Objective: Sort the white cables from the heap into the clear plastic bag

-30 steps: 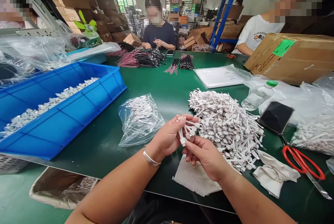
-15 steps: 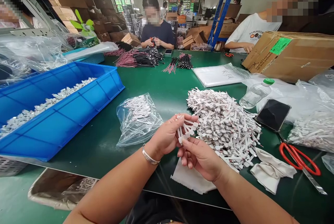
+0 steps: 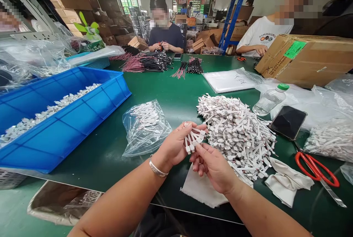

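Note:
My left hand (image 3: 178,142) is closed on a fanned bunch of short white USB cables (image 3: 193,140), gripped at their wire ends. The plugs point down toward my right hand (image 3: 211,161), whose thumb and forefinger pinch one of the plug ends. A large pile of similar white cables (image 3: 239,130) lies just right of my hands. Under my right hand a white cloth (image 3: 202,189) is spread at the table edge. To the left lies a clear plastic bag (image 3: 147,128) with more white cables in it.
A long blue bin (image 3: 91,115) of white parts stands left. On the right are red-handled scissors (image 3: 317,170), a crumpled white cloth (image 3: 288,181), a dark phone (image 3: 289,122), a bottle (image 3: 268,101) and a cardboard box (image 3: 309,60). Across the table sits a co-worker (image 3: 165,38) near black-and-pink wires (image 3: 149,61).
The cables in my left hand have spread into a more even fan, plugs side by side. Both hands have stayed in nearly the same place.

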Demonstrator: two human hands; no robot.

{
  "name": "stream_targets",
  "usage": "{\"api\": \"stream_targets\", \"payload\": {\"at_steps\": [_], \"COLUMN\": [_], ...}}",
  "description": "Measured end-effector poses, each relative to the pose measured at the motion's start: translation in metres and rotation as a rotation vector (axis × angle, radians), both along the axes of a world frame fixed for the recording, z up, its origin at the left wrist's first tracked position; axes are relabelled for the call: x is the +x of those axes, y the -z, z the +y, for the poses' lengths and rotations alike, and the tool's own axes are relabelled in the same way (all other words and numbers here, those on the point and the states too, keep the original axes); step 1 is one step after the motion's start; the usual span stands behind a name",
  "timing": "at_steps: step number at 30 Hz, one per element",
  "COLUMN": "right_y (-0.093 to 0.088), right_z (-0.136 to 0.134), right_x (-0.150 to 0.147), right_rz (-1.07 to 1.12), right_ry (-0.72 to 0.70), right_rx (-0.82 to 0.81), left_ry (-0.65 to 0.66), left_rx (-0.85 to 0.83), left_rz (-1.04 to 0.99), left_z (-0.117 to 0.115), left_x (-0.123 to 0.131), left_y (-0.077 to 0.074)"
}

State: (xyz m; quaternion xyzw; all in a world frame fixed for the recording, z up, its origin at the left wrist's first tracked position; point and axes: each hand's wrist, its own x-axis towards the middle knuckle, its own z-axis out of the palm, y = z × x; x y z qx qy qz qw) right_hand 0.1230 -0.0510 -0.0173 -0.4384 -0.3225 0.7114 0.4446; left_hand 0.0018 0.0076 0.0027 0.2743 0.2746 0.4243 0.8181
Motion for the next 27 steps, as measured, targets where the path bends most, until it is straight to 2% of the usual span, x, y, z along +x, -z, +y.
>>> {"api": "stream_targets", "payload": {"at_steps": [6,13,20,27], "right_y": [0.0003,0.0007,0.0018,0.0013], "right_z": [0.0012,0.0013,-0.0003,-0.0022], "right_x": [0.0026,0.0024,0.0023,0.0035], "right_rz": [-0.136,-0.165,-0.212,-0.251], "right_ry": [0.113,0.079,0.054,0.02], "right_rx": [0.127,0.165,0.187,0.189], "left_ry": [0.081,0.135,-0.067,-0.093], "left_rx": [-0.001,0.004,-0.128,-0.173], "left_rz": [0.029,0.037,-0.054,-0.096], "left_z": [0.0,0.0011,0.0014,0.0049], "left_x": [-0.0009,-0.0001,0.0016,0.0019], "left_y": [-0.0009,-0.002,-0.0085,-0.0059]}}
